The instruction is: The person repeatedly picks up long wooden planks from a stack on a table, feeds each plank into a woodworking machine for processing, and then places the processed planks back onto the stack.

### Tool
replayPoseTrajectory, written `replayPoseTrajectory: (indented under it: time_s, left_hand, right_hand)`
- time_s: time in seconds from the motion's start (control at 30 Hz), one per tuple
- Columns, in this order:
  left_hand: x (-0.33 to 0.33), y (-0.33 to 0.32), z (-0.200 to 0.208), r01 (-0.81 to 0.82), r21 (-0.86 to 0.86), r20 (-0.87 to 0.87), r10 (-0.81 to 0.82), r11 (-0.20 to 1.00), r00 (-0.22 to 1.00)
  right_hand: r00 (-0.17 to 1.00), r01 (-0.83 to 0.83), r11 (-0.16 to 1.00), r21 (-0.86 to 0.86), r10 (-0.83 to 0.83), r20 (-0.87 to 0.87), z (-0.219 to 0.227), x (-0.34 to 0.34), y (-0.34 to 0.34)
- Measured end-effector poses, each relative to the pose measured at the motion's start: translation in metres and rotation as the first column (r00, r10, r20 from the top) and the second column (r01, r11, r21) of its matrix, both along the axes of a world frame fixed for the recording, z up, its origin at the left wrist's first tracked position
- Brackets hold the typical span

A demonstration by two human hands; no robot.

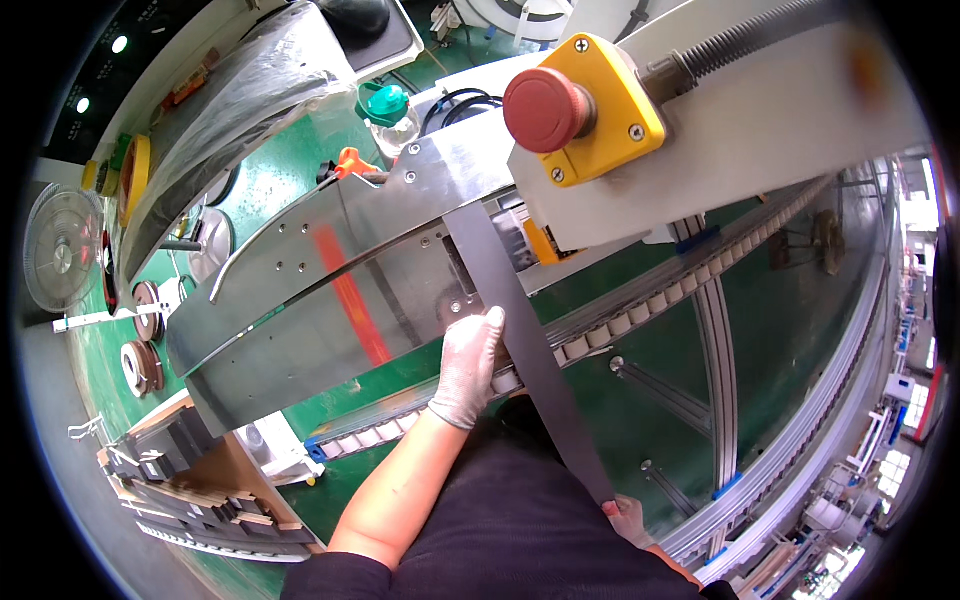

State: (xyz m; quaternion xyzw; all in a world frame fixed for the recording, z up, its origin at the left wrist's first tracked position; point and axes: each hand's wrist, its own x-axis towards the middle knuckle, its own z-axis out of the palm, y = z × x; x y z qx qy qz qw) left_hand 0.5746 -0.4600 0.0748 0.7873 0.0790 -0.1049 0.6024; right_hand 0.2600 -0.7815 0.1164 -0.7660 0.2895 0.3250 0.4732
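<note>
Saw plain dark grey on the long strip [532, 352], off-white on the gloved left hand [467, 368] and right hand [628, 522], black on the shirt [500, 510], near. Noted red on the button [541, 110] and yellow on its box [628, 98], far; a red streak [349, 293] across the silvery machine plate [250, 362], left; green on the floor [270, 155] and bottle cap [387, 103].

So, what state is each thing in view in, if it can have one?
Long flat dark-grey strip: slanting, held in both hands.
White-gloved left hand: closed on the strip's edge.
Right hand: holding the strip's lower end, partly hidden.
Round red button on yellow box: pressed or not, can't tell.
Clear bottle with green cap: cap on.
Round grey caged fan: running or not, can't tell.
Round white lights, upper left: lit.
</note>
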Motion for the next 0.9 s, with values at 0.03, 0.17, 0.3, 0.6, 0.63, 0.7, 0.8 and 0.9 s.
replayPoseTrajectory:
  time_s: [0.03,0.17,0.3,0.6,0.63,0.7,0.8,0.9]
  left_hand:
    - [0.002,-0.006,0.002,-0.036,-0.054,-0.037,0.034,0.998,0.999]
    - [0.017,-0.029,0.007,-0.013,0.025,0.045,0.012,1.000,0.999]
    - [0.037,-0.063,0.009,0.007,0.054,0.067,-0.011,0.999,0.998]
    - [0.068,-0.136,0.006,-0.034,-0.179,0.111,0.054,0.983,0.992]
    - [0.070,-0.140,0.009,-0.035,-0.148,0.116,0.052,0.988,0.992]
    - [0.075,-0.170,0.002,-0.179,-0.272,-0.064,0.168,0.946,0.984]
    - [0.087,-0.190,-0.003,-0.491,-0.501,-0.563,0.162,0.712,0.810]
    - [0.106,-0.217,0.002,-0.373,-0.397,-0.447,0.178,0.839,0.877]
  right_hand:
    - [1.000,-0.008,1.000,0.005,0.008,0.014,0.002,0.006,-0.004]
    - [0.999,0.008,0.999,0.039,-0.010,0.051,0.012,0.029,-0.018]
    - [0.967,-0.107,0.989,-0.105,0.128,0.220,-0.021,0.017,-0.065]
    - [0.989,-0.121,0.983,-0.140,0.131,0.066,-0.018,0.058,-0.137]
    - [0.990,-0.071,0.991,-0.117,0.084,0.115,-0.016,0.063,-0.142]
    - [0.978,0.007,0.999,-0.053,0.004,0.206,-0.009,0.075,-0.154]
    - [0.990,0.082,0.997,0.006,-0.082,0.112,-0.040,0.056,-0.192]
    - [0.994,-0.084,0.987,-0.139,0.092,0.052,-0.018,0.096,-0.206]
